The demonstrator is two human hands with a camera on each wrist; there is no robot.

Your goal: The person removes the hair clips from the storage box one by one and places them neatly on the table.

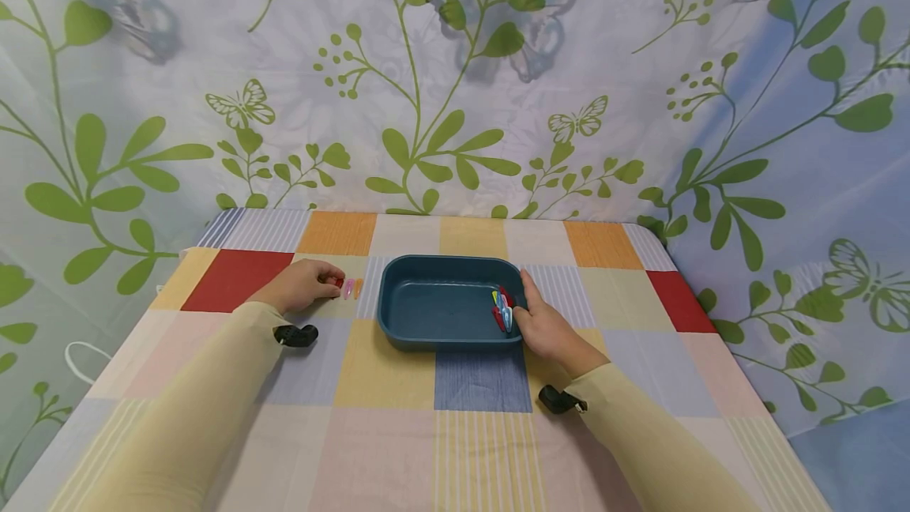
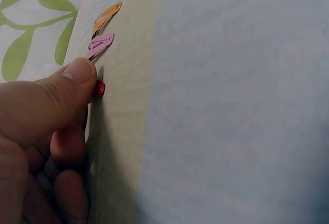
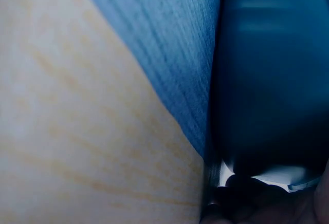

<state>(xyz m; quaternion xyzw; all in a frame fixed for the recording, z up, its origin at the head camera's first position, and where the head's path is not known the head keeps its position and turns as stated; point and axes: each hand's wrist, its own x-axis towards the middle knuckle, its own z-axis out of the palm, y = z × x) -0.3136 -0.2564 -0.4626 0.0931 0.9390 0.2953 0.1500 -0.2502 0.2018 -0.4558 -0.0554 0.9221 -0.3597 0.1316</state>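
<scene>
Left hand: thumb and fingers pinching 1 red hair clip, most of it covered by the fingers. Left wrist view gets the close-up: red end poking out past the thumb, plus the cut-out frames of 2 snap clips, pink hair clip and orange hair clip. Head view has those 2 only as small slips of colour, but gives layout: both lie on the surface just right of the left hand, pink nearer, orange next, tray beyond.

Container: 1 dark teal rectangular tray, between the hands. Right hand holds its near end, thumb over the rim, fingers along the outer wall. Contents show in head view only: small pile of clips in red, light blue and yellow-green, right by the right thumb; they overlap, can't count. Tray floor toward the left hand is bare. Right wrist view adds the tray's outer side wall and the right fingertips in shadow at its end.
</scene>
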